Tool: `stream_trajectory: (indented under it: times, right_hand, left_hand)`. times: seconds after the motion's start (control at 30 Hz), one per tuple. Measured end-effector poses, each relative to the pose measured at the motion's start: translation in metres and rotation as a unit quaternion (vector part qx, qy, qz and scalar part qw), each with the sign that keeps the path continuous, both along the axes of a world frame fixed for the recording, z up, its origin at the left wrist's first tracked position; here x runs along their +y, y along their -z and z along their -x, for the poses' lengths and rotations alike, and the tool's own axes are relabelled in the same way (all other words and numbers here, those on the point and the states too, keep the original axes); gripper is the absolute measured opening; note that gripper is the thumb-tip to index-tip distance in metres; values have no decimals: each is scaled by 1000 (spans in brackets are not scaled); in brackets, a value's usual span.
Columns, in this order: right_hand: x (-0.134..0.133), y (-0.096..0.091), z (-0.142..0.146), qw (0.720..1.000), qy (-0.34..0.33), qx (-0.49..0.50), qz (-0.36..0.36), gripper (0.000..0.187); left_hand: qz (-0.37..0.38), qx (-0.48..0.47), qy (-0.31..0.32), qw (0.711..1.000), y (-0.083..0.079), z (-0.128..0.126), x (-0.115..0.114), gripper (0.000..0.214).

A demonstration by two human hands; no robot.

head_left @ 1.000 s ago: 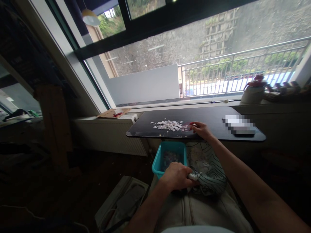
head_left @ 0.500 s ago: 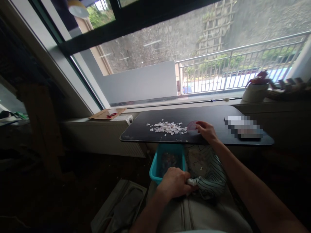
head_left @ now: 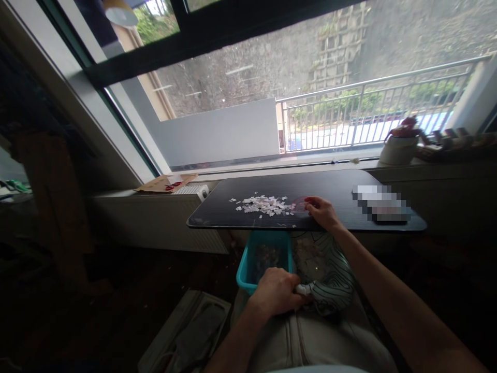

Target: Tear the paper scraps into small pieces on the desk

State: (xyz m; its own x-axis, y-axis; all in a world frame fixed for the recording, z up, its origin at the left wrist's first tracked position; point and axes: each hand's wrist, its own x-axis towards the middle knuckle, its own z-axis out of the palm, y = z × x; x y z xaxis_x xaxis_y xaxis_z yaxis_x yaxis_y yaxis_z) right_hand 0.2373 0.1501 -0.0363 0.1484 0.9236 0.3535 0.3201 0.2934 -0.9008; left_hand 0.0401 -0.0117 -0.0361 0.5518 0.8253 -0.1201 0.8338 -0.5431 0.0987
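My right hand [head_left: 322, 211] pinches a clear pinkish half-round protractor [head_left: 298, 203] on the dark table [head_left: 326, 181]. The protractor's curved edge faces a loose pile of small white paper pieces [head_left: 266, 205] to its left. Below the table edge, my left hand [head_left: 276, 291] is closed on the gathered rim of a bag with wavy dark lines [head_left: 334, 292]. Pale bits lie inside the bag's open mouth, too dim to make out. Touching the bag on its left is a turquoise plastic bin [head_left: 243, 274], partly behind my left hand, with small scraps at its bottom.
A blurred-out flat object [head_left: 382, 203] lies at the table's right. Red-handled scissors [head_left: 173, 185] rest on brown paper [head_left: 155, 184] to the left, beside a radiator [head_left: 186, 212]. A pot [head_left: 399, 149] stands on the sill. A pale box-like object [head_left: 186, 331] sits low at left.
The whole view has shifted slightly, so things sit a little further left. Both hands keep their grips, and the paper pile looks the same.
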Motion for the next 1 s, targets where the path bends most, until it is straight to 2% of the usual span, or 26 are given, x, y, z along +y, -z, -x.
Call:
stream_trajectory:
  times: [0.13,0.5,0.77,1.0]
  right_hand:
    - [-5,-4,-1,1000,3,1,8,24]
    - [-16,-12,4,999,-42,12,16,20]
    - [-10,-7,-1,999,24,24,9,24]
    - [-14,-11,0,1000,-7,19,15,18]
  left_hand:
    - [2,0,-1,1000,1,0,0,50]
    - [5,-2,-4,1000,1,1,0,47]
    - [10,-5,-12,1000,1,1,-1,48]
    - [19,-3,-14,1000,-2,0,-1,48]
